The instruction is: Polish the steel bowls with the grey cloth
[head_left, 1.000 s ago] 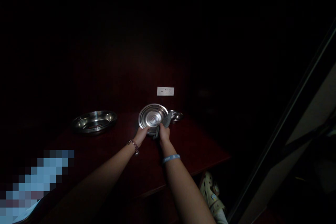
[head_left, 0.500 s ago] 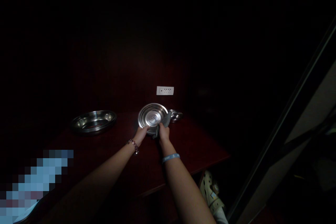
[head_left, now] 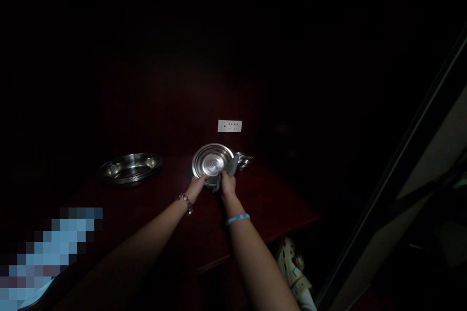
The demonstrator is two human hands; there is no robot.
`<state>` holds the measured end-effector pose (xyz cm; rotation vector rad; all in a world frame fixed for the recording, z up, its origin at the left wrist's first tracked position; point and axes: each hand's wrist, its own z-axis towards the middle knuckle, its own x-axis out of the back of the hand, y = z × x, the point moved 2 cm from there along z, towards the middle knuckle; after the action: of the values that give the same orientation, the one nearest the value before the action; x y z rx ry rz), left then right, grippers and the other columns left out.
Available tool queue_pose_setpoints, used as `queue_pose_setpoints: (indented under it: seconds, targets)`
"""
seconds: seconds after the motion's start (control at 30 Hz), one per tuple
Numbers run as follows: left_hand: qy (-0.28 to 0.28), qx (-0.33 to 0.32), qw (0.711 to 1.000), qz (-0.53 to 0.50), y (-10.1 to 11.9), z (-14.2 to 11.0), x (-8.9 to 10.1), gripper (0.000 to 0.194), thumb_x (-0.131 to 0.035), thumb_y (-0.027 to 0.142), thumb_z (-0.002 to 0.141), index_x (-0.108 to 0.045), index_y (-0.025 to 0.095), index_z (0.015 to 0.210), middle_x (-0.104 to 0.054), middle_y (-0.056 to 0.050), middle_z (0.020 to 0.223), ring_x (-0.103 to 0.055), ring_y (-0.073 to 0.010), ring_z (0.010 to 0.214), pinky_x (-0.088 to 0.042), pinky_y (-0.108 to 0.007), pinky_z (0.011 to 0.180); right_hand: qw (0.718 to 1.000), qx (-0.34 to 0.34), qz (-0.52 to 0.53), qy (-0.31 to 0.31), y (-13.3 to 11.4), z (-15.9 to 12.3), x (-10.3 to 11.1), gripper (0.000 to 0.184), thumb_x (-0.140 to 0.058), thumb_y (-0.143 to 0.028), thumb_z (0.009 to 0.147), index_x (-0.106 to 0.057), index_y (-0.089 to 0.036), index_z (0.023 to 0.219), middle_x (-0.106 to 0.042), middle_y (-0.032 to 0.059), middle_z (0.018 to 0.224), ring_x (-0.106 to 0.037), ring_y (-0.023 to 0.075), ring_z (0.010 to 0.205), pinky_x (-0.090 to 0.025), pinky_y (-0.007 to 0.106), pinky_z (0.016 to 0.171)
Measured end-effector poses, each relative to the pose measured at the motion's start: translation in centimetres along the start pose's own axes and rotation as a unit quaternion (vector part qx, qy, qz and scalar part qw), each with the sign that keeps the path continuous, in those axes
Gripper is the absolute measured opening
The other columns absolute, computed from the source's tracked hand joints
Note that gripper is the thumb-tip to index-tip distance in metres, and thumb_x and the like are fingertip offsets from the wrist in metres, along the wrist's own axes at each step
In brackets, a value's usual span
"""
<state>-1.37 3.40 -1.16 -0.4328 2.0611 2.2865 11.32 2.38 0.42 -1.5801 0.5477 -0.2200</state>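
A: Any shift this past second?
B: Barely. Your left hand (head_left: 196, 187) grips the round silver metal bowl (head_left: 212, 161) by its near rim; your right hand (head_left: 228, 185) clutches a crumpled grey cloth (head_left: 232, 167) against it. Bowl tilted toward you over the flat dark-red table (head_left: 272, 199), as before.

Below the wall socket (head_left: 229, 126), any shift of bowl (head_left: 209, 159), cloth (head_left: 232, 166), left hand (head_left: 196, 187) or right hand (head_left: 228, 186) since earlier is too slight to tell.
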Motion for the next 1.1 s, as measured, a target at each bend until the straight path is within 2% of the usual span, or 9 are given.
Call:
queue_pose_setpoints:
  seconds: [0.2, 0.4, 0.73, 1.1]
  targets:
    - [0.004, 0.035, 0.999, -0.012, 0.3, -0.3, -0.1, 0.024, -0.076, 0.023, 0.058, -0.071, 0.017, 0.081, -0.076, -0.006, 0.077, -0.073, -0.0292, 0.095, -0.051, -0.04, 0.095, 1.0, -0.002, 0.01, 0.0, 0.0, 0.0, 0.0, 0.015, -0.067, -0.019, 0.082, -0.08, -0.013, 0.086, -0.082, 0.0079, 0.083, -0.079, 0.0233, 0.09, -0.056, 0.023, 0.07]
    - [-0.003, 0.026, 0.999, -0.023, 0.3, -0.3, -0.1, 0.025, -0.079, 0.026, 0.06, -0.07, 0.018, 0.081, -0.076, -0.007, 0.079, -0.073, -0.0298, 0.097, -0.052, -0.041, 0.097, 1.0, 0.004, 0.009, 0.001, -0.1, -0.1, 0.0, 0.015, -0.066, -0.018, 0.082, -0.08, -0.014, 0.086, -0.081, 0.0072, 0.082, -0.079, 0.023, 0.09, -0.057, 0.024, 0.073]
    - [0.0, 0.016, 1.0, -0.011, 0.9, -0.9, -0.2, 0.024, -0.076, 0.025, 0.06, -0.07, 0.019, 0.082, -0.079, -0.007, 0.082, -0.073, -0.0298, 0.099, -0.052, -0.038, 0.093, 1.0, 0.002, 0.001, -0.006, 0.5, 0.6, -0.1, 0.015, -0.067, -0.02, 0.081, -0.08, -0.013, 0.085, -0.08, 0.0076, 0.08, -0.079, 0.0229, 0.087, -0.058, 0.024, 0.069]
    - [0.007, 0.027, 0.999, -0.023, 0.8, -0.7, -0.3, 0.021, -0.071, 0.022, 0.058, -0.07, 0.019, 0.079, -0.075, -0.004, 0.073, -0.073, -0.028, 0.091, -0.052, -0.036, 0.091, 1.0, 0.005, -0.001, -0.005, 0.5, 0.7, -0.1, 0.016, -0.067, -0.019, 0.081, -0.08, -0.013, 0.086, -0.08, 0.0072, 0.078, -0.079, 0.0224, 0.087, -0.058, 0.023, 0.071]
